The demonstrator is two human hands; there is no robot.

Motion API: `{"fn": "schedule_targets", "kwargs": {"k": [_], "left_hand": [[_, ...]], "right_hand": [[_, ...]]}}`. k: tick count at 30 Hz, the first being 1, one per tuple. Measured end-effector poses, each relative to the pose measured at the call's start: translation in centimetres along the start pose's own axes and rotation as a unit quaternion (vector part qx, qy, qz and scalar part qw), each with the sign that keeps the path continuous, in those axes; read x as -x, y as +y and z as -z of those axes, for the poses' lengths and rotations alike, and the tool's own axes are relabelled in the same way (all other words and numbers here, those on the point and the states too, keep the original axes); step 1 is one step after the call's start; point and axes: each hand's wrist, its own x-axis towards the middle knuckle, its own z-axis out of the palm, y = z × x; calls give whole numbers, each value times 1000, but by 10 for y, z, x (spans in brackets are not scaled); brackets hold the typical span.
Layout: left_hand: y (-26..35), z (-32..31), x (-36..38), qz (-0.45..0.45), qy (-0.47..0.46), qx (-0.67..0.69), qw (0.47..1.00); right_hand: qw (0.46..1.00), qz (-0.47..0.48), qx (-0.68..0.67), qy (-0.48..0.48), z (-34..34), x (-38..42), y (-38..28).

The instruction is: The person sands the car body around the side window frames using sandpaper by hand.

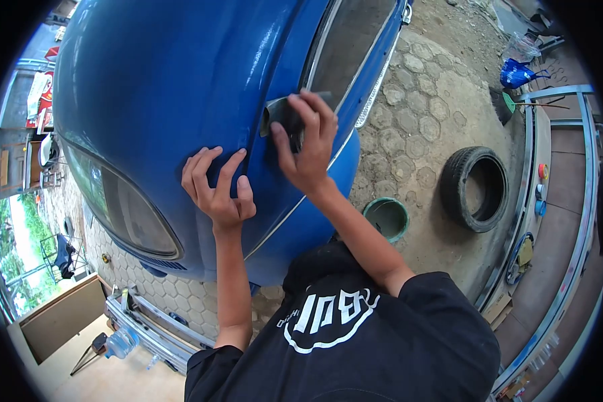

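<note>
A blue car (161, 80) with a rounded body fills the upper middle of the head view, its rear window (134, 218) at the lower left. My left hand (218, 184) rests on the blue paint, fingers bent and apart, holding nothing. Just to its right, my right hand (309, 144) grips a dark grey sheet of sandpaper (273, 115) against the body beside the side window (348, 43). One end of the sheet curls up at the left; my fingers cover much of the rest.
On the paved floor to the right stand a green-rimmed basin (386, 220) and a loose tyre (474, 189). A metal frame (583, 167) runs along the far right. Aluminium ladder-like rails (151, 328) and a clear water bottle (122, 342) are at the lower left.
</note>
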Motion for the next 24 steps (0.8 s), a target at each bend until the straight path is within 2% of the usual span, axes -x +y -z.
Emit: {"fn": "schedule_targets", "kwargs": {"k": [5,8,9,12,13,16,18,20,21,24], "left_hand": [[-1,0,0,15,12,31,999],[3,7,-6,44,8,65,997],[5,10,-10,56,3,78,995],[45,26,-41,118,-23,257,959],[52,25,-49,118,-62,319,938],[60,23,-48,207,-227,425,851],[62,19,-42,253,-252,421,833],[58,19,-33,293,-274,419,815],[58,19,-29,312,-253,433,807],[58,18,-19,357,-204,467,783]], "right_hand": [[992,19,95,-78,33,-25,6],[981,-5,42,-187,61,-33,19],[975,-86,-32,-204,69,-39,12],[953,-37,-74,-291,96,-47,3],[948,-24,-65,-309,100,-48,3],[933,-4,-50,-356,110,-49,-1],[926,-11,-56,-372,115,-51,-9],[916,-63,-84,-388,123,-53,-16],[909,-89,-98,-395,126,-53,-18],[866,-267,-258,-336,124,-37,2]]}}
